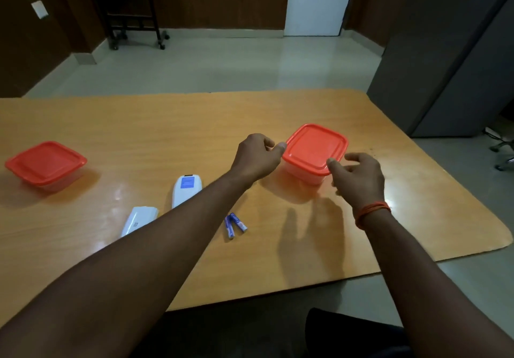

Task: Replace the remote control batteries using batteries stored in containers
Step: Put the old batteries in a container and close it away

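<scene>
A clear container with a red lid [314,149] stands on the wooden table [167,124], right of centre, lid on. My left hand [257,156] touches the lid's left corner with thumb and fingertips. My right hand [358,177] hovers at the lid's near right corner, fingers spread and holding nothing. A white remote control [185,192] lies face down, partly hidden by my left forearm. Its white battery cover [139,220] lies to its left. Two blue batteries [234,225] lie side by side on the table between my arms.
A second red-lidded container [46,164] sits at the table's far left, closed. A grey cabinet [450,60] stands beyond the table's right corner, with an office chair base [503,152] beside it. A wheeled rack [133,13] stands by the far wall.
</scene>
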